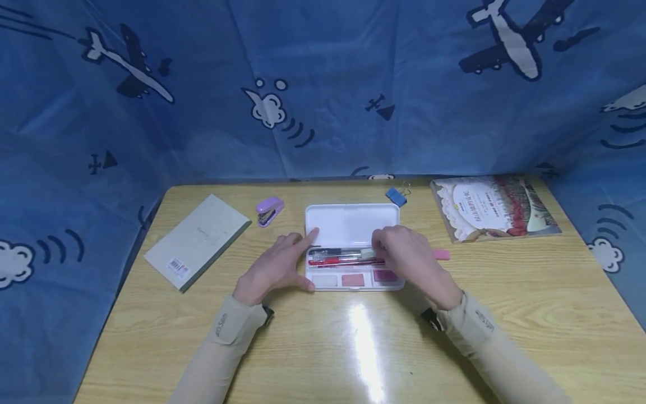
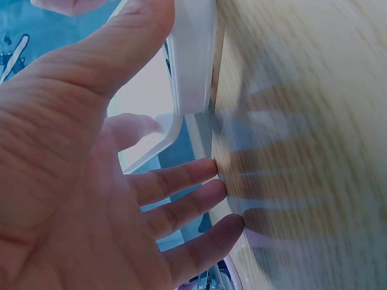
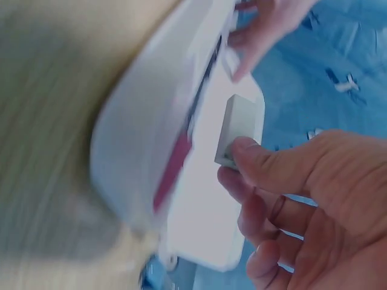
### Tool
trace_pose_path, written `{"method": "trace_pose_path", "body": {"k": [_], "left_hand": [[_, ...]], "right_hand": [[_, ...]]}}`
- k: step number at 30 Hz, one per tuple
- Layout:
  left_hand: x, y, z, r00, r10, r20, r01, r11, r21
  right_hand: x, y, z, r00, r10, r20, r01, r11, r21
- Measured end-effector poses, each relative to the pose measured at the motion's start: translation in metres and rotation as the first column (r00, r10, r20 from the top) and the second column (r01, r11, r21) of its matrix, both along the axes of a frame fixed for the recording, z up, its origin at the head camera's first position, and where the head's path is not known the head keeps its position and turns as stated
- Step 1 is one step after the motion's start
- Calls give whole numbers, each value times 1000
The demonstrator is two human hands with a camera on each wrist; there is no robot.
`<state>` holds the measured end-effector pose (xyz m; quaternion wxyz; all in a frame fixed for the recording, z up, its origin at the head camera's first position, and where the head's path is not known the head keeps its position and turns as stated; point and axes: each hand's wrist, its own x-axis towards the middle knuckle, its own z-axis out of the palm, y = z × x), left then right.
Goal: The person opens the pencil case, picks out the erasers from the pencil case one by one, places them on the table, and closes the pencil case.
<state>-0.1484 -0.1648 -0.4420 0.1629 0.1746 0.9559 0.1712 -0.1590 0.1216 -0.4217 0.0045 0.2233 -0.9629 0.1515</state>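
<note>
Clock directions are taken from the case (image 1: 353, 224), as the head view shows it, with twelve at the far side. The white case lies open at the middle of the table (image 1: 313, 348), its lid towards twelve. Pens (image 1: 335, 260), some dark and some red, lie across its long slot. Along the six o'clock side, a pink piece (image 1: 353, 280) sits in the middle compartment and a magenta piece (image 1: 384, 275) in the right one.

The right hand (image 1: 411, 252), at three, pinches a pale block (image 3: 237, 121) between thumb and finger, over the right part of the case; whether the block touches the pens I cannot tell. A pink strip (image 1: 442, 255) shows past this hand, also at three.

The left hand (image 1: 277, 264), at nine, is spread, thumb at the near corner of the case, index finger on the lid's left edge.

Further out, the notebook (image 1: 202, 238) lies at nine, the lilac stapler (image 1: 271, 210) at ten, the blue clip (image 1: 396, 196) between one and two, and the book (image 1: 489, 207) between two and three. A blue curtain (image 1: 323, 151) hangs beyond, at twelve.
</note>
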Motion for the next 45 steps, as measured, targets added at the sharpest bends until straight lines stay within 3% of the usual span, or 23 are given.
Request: {"method": "trace_pose_path", "body": {"k": [7,13,22,31,38,45], "left_hand": [[0,-1,-1,1000,-8,3,8,1000,4],[0,-1,-2,1000,1,13,-1,1000,7],[0,2,-2,1000,2,16,-2,1000,12],[1,0,-1,1000,-6,1,6,1000,4],[1,-1,-2,1000,-10,-10,10,1000,6],[1,-1,-1,1000,-19,-12,19,1000,1]], "right_hand": [[-2,59,10,997,-77,-13,76,996,-34],[-1,114,16,985,-172,11,172,985,26],[4,185,2,953,-275,129,259,957,129],[1,198,-15,949,-268,166,249,960,127],[0,193,-19,964,-239,115,234,971,52],[1,190,-19,965,-252,72,251,968,25]]}}
